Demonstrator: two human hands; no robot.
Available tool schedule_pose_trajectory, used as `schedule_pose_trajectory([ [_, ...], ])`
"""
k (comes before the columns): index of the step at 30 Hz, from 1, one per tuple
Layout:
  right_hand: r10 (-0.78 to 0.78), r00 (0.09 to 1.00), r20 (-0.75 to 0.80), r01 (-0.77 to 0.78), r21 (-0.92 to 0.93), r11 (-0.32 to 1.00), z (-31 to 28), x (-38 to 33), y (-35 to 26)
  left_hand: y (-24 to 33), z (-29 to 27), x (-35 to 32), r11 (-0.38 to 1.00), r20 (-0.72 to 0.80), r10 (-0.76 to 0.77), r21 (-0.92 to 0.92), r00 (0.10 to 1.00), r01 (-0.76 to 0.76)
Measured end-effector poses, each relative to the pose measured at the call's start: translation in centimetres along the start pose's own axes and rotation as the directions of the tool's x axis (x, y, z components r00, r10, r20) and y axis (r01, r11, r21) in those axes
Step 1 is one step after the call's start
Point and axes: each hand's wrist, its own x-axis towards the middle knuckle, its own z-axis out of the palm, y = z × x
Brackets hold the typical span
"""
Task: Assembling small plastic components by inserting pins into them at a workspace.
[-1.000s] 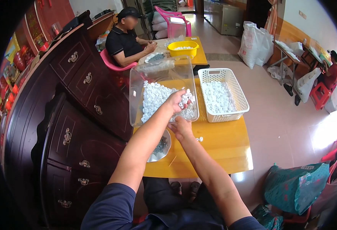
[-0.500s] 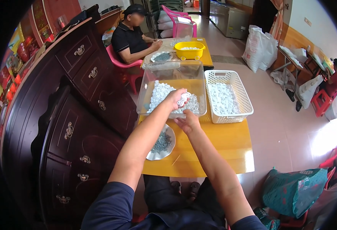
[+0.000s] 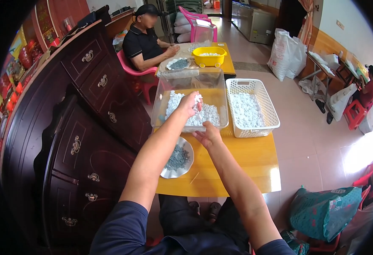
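My left hand [image 3: 189, 104] is raised over a clear plastic bin [image 3: 220, 95] and is closed on a handful of small white pieces [image 3: 198, 98]. More of the same white pieces [image 3: 210, 114] cover the bin's floor. My right hand [image 3: 207, 137] rests palm up on the yellow table [image 3: 246, 163] just in front of the bin, fingers apart, and I cannot see anything in it. A silver dish [image 3: 186, 169] with small dark grey parts [image 3: 177, 159] lies by my left forearm.
A white perforated basket [image 3: 263, 125] of white pieces stands right of the bin. A dark wooden cabinet [image 3: 80, 140] lines the left side. Across the table a seated person [image 3: 146, 40] works beside a yellow bowl [image 3: 210, 57]. Sacks and another seated person sit at the right.
The view has tilted so the table sits lower. My left hand stays closed on white pieces over the bin; my right hand remains at the bin's front edge.
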Motion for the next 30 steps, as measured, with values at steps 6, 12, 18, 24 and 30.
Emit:
schedule_pose_trajectory([
  [6,0.007,0.999,0.036,-0.007,0.009,1.000,-0.2,0.3,-0.3,0.0,1.0,-0.5,0.995,-0.109,-0.014,-0.097,0.994,0.004],
  [12,0.020,1.000,0.024,-0.020,0.015,1.000,0.1,-0.1,-0.6,0.4,1.3,-1.6,0.990,-0.041,-0.022,-0.137,0.999,0.016],
  [18,0.020,1.000,0.011,-0.020,0.034,0.999,-0.6,-0.4,-0.6,0.7,2.2,-2.8,0.983,-0.012,-0.060,-0.172,0.998,0.057],
  [24,-0.299,0.944,0.140,0.310,-0.063,0.949,-4.6,-5.7,0.2,0.8,2.3,-5.9,0.967,0.243,-0.032,-0.238,0.970,0.091],
  [30,-0.646,0.762,0.041,0.645,-0.135,0.752,-14.4,-12.2,-1.1,-2.7,4.9,-12.8,0.980,0.361,-0.011,-0.181,0.932,0.081],
])
